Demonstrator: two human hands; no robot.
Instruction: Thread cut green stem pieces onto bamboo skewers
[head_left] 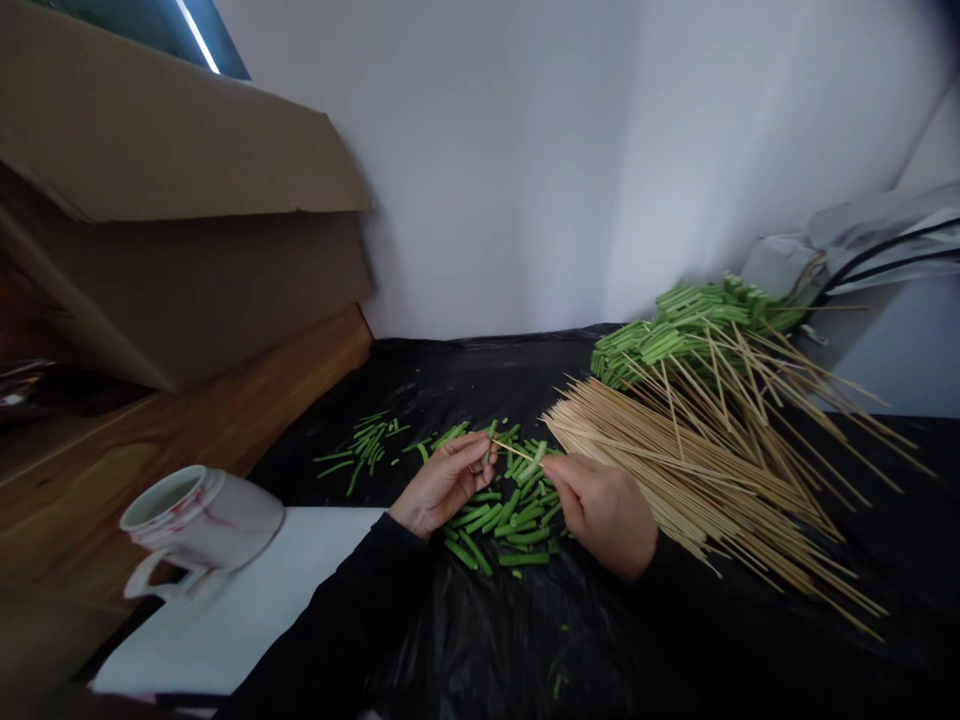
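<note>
My left hand (448,480) pinches a short green bean piece (491,436) between thumb and fingertips. My right hand (604,508) is closed around a thin wooden skewer (511,450), whose tip reaches to the piece in my left fingers. Another green bean piece (534,463) lies across the skewer close to my right fingers; whether it is threaded on, I cannot tell. Below both hands, a loose heap of cut green bean pieces (517,525) is spread on black plastic sheeting (495,640). A smaller scatter of thin pieces (367,445) lies to the left.
Many bare skewers (697,460) lie fanned out at right. Behind them is a pile of green bean pieces on skewers (675,335). A white mug (240,515) stands on white paper (315,560) at left, near a cardboard box (247,270). A white wall (495,180) rises behind.
</note>
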